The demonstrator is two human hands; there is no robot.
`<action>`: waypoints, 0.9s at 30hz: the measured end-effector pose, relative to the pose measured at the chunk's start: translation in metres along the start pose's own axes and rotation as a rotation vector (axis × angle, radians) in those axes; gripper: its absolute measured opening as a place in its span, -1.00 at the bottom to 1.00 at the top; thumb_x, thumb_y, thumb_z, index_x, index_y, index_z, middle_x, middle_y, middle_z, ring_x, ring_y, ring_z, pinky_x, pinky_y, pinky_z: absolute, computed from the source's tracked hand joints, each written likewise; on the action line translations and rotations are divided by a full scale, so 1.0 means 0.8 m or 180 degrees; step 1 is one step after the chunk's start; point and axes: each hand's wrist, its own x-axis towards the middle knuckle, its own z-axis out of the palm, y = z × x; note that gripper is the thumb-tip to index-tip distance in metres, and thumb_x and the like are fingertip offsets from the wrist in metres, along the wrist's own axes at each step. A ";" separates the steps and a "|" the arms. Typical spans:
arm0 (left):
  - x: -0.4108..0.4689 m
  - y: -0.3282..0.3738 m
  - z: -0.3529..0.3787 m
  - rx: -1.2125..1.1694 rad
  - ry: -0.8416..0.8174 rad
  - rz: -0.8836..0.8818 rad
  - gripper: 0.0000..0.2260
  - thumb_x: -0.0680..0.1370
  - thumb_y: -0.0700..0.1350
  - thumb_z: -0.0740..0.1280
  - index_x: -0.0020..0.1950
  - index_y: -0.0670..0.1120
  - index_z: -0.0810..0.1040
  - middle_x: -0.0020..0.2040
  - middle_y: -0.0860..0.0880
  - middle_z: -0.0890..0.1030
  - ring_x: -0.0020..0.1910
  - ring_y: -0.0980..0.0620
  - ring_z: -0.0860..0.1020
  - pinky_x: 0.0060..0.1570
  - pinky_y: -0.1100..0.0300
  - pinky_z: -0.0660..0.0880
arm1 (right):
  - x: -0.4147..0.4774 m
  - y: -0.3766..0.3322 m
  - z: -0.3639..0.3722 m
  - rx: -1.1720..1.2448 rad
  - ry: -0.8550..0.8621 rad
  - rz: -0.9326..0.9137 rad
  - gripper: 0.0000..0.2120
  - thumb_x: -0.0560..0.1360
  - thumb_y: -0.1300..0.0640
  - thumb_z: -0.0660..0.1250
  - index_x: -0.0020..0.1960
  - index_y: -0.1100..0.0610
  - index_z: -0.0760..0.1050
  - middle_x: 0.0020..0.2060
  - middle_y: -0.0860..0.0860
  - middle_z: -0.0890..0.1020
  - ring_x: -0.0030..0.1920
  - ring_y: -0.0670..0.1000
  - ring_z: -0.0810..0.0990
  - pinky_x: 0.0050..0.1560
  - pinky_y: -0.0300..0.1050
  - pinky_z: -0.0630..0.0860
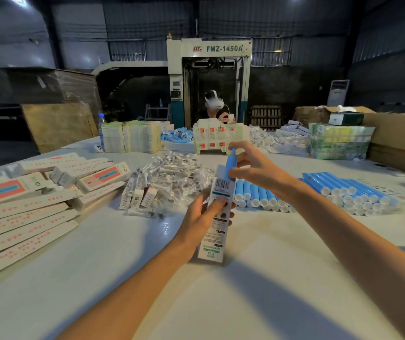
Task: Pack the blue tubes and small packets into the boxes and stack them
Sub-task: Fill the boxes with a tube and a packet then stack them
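My left hand [202, 212] grips a long white box [215, 231] by its middle, held tilted above the table with its open end pointing away. My right hand [250, 165] pinches a blue tube [231, 165] whose lower end sits inside the box's open top. Rows of blue tubes [260, 195] lie just beyond the box, and a bigger pile of blue tubes [351, 192] lies to the right. A heap of small clear packets [172, 177] sits in the middle of the table. Filled white boxes [24, 217] are stacked at the left.
The white table [127, 261] spreads below my arms. At its far side stand bundles of flat cartons [131, 137], a rack of cartons [218, 137], a water bottle [101, 131] and wrapped packs [339, 141]. Another person [215, 106] sits opposite. Cardboard boxes [398, 141] stand at the right.
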 end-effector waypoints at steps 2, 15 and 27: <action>0.003 -0.002 -0.001 -0.0072 0.0151 0.0016 -0.71 0.68 0.06 0.37 0.39 0.07 0.52 0.15 -0.12 0.75 0.05 -0.16 0.74 0.09 -0.07 0.70 | -0.003 0.009 0.016 -0.0222 0.0007 -0.0173 -0.63 0.63 0.12 0.38 0.40 0.02 0.42 0.19 -0.02 0.53 0.19 -0.06 0.55 -0.07 -0.30 0.48; 0.019 -0.005 -0.070 0.0808 0.2566 -0.0037 -0.80 0.72 0.13 0.21 0.22 0.05 0.47 0.10 -0.11 0.71 -0.15 -0.04 0.65 -0.21 0.08 0.54 | 0.079 0.063 0.178 -0.0746 0.0375 -0.0552 -0.75 0.62 0.35 0.27 0.26 0.26 0.58 0.11 0.17 0.65 0.08 0.13 0.61 0.15 0.11 0.54; 0.016 -0.006 -0.076 0.0704 0.2336 0.0368 -0.80 0.74 0.09 0.25 0.26 0.02 0.49 0.00 -0.08 0.74 -0.27 0.06 0.71 -0.31 0.22 0.61 | 0.131 0.040 0.252 -0.1025 0.0235 -0.0332 -0.74 0.68 0.17 0.23 0.08 0.34 0.60 0.03 0.29 0.66 0.06 0.25 0.64 0.07 0.22 0.59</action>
